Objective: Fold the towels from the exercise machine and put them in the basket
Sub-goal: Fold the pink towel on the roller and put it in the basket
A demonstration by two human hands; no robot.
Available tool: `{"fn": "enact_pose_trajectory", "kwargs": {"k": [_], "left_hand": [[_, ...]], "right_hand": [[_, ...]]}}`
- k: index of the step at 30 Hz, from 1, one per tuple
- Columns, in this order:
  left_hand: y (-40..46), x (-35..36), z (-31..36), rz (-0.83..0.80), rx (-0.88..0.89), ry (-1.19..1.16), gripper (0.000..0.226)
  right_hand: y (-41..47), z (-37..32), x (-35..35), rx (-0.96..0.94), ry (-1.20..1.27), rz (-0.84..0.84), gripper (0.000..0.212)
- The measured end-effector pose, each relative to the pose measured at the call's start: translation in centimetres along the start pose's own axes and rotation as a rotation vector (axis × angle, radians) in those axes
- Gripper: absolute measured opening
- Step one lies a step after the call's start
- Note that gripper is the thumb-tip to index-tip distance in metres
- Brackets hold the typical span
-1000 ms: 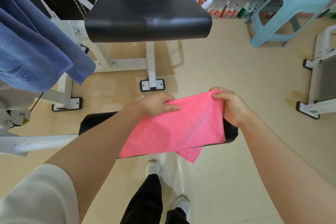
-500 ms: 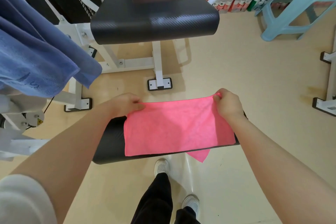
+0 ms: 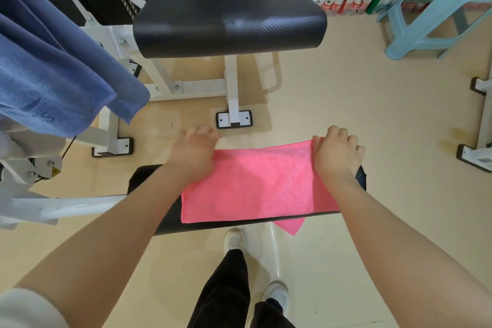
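Pink towel laid flat on the padded bench, far corners in hand.

The right hand (image 3: 336, 155) curls its fingers over the far right corner of the pink towel (image 3: 255, 184); the left hand (image 3: 195, 153) is blurred at the far left corner, so I cannot tell its grip. Half a second back the towel hung taut between both hands; now it lies across the black pad (image 3: 149, 181), one corner drooping off the near edge. Folding looks midway. A blue towel (image 3: 53, 82) waits on the machine; no basket shows.
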State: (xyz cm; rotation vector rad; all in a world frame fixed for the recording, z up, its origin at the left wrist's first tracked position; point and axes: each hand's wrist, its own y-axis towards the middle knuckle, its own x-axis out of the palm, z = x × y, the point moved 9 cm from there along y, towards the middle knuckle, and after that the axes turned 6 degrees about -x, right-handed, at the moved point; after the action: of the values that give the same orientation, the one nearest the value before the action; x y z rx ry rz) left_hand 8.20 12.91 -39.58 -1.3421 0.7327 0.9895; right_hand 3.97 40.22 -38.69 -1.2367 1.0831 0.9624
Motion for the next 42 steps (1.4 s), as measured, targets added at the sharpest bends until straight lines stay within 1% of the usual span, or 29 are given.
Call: {"fn": "enact_pose_trajectory", "kwargs": {"k": [1, 3, 4, 5, 6, 7, 9, 11, 14, 16, 19, 21, 22, 25, 26, 28, 29, 30, 32, 35, 36, 38, 39, 40, 42], "left_hand": [[-0.5, -0.5, 2.1, 0.072, 0.047, -0.006, 0.057], [-1.9, -0.2, 6.3, 0.132, 0.164, -0.117, 0.053], [-2.5, 0.5, 7.9, 0.142, 0.222, -0.161, 0.052], [-3.0, 1.6, 8.6, 0.122, 0.254, -0.172, 0.059], [-3.4, 2.7, 8.5, 0.092, 0.244, -0.155, 0.066], [-3.8, 3.4, 7.6, 0.096, 0.211, -0.134, 0.071], [-4.7, 4.2, 5.9, 0.129, 0.154, -0.076, 0.072], [-5.3, 4.9, 4.9, 0.143, 0.130, -0.008, 0.078], [-6.0, 5.2, 3.9, 0.107, 0.106, 0.059, 0.096], [-6.6, 5.3, 3.2, 0.102, 0.077, 0.073, 0.107], [-8.0, 5.6, 2.6, 0.132, 0.047, 0.093, 0.115], [-8.9, 6.1, 2.6, 0.143, 0.026, 0.109, 0.117], [-9.2, 6.3, 2.6, 0.134, 0.012, 0.106, 0.117], [-9.7, 6.2, 3.0, 0.149, -0.017, 0.070, 0.106], [-9.7, 5.8, 3.4, 0.166, -0.018, 0.068, 0.100], [-9.5, 4.9, 5.0, 0.218, 0.031, 0.095, 0.086], [-9.4, 4.7, 5.9, 0.233, 0.065, 0.111, 0.081], [-9.2, 4.7, 6.8, 0.240, 0.099, 0.126, 0.079], [-8.6, 5.0, 8.2, 0.219, 0.156, 0.141, 0.081], [-7.7, 6.0, 8.6, 0.115, 0.142, 0.173, 0.090], [-7.5, 6.1, 8.5, 0.108, 0.129, 0.183, 0.093], [-7.5, 6.1, 8.8, 0.151, 0.128, 0.188, 0.101], [-7.4, 6.0, 8.9, 0.158, 0.133, 0.190, 0.104], [-7.5, 6.3, 9.2, 0.124, 0.131, 0.199, 0.104], [-7.4, 6.3, 9.4, 0.072, 0.106, 0.190, 0.103]], "right_hand": [[-0.5, -1.3, -0.6, -0.097, 0.019, 0.072, 0.041], [-2.6, -6.0, -1.3, -0.411, 0.115, 0.146, 0.050], [-4.2, -8.5, -0.8, -0.564, 0.171, 0.094, 0.053], [-5.8, -10.5, 0.3, -0.667, 0.198, 0.001, 0.055], [-6.9, -11.4, 1.5, -0.711, 0.195, -0.099, 0.058], [-7.3, -11.3, 2.3, -0.706, 0.176, -0.150, 0.066], [-6.9, -8.9, 3.2, -0.634, 0.093, -0.146, 0.080], [-6.1, -5.6, 3.4, -0.566, 0.019, -0.114, 0.082], [-5.6, -0.7, 3.0, -0.404, 0.033, -0.111, 0.079], [-5.9, 1.8, 3.0, -0.287, 0.088, -0.162, 0.069], [-7.0, 2.5, 2.0, -0.192, 0.161, -0.163, 0.067], [-7.7, 2.1, 0.9, -0.126, 0.278, -0.107, 0.064], [-7.9, 2.0, 0.5, -0.076, 0.378, -0.090, 0.062], [-8.0, 3.1, 1.4, 0.212, 0.806, -0.117, 0.059], [-8.2, 3.4, 1.8, 0.303, 0.933, -0.137, 0.053], [-8.5, 3.5, 2.4, 0.391, 1.104, -0.224, 0.031], [-8.6, 3.3, 2.6, 0.406, 1.169, -0.285, 0.021], [-8.8, 3.1, 2.8, 0.413, 1.224, -0.341, 0.018], [-9.0, 3.1, 2.8, 0.410, 1.301, -0.421, 0.023], [-9.5, 3.0, 2.2, 0.386, 1.387, -0.521, 0.020], [-9.6, 2.9, 2.1, 0.388, 1.419, -0.569, 0.018], [-10.2, 2.4, 1.6, 0.407, 1.505, -0.666, 0.014], [-10.5, 1.8, 1.0, 0.407, 1.548, -0.694, 0.015], [-10.5, 1.3, 0.4, 0.372, 1.578, -0.702, 0.018], [-10.8, -0.5, -1.0, 0.266, 1.621, -0.703, 0.029]]}}
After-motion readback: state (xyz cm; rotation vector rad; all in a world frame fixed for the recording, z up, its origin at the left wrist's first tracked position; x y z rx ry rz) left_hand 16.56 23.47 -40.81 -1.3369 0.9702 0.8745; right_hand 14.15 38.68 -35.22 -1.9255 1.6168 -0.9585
